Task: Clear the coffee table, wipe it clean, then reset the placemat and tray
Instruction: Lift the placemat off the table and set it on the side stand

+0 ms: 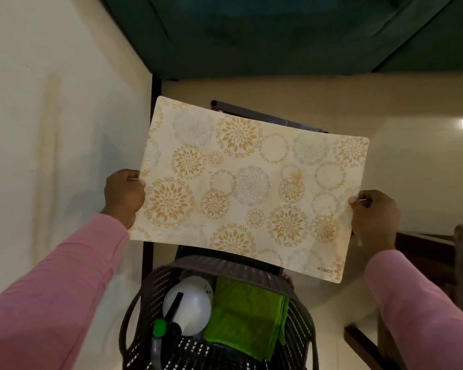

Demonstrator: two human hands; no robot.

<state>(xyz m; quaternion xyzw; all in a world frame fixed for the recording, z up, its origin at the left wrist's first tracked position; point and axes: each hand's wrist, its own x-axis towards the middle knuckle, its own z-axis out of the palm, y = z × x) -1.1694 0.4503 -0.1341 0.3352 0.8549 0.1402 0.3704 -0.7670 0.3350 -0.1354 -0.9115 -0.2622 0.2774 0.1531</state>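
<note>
**A:** Head view first. Where is the placemat?

**B:** I hold the placemat [249,182] up in the air, spread out wide with the printed side toward me. My left hand [123,194] is closed around its left edge. My right hand [373,217] pinches its right edge, with the thumb on the printed side.

**A:** What is below it?

**B:** A dark basket [300,329]. The near edge of the placemat covers the far rim of it. A white bottle [190,303] lies at the left side of the basket, and a green cloth [246,313] at the right side, just beside the bottle.

**A:** And behind it?

**B:** A dark bar [265,114] shows over the far edge. I cannot tell what it is. Farther behind is a green sofa [278,36].
</note>
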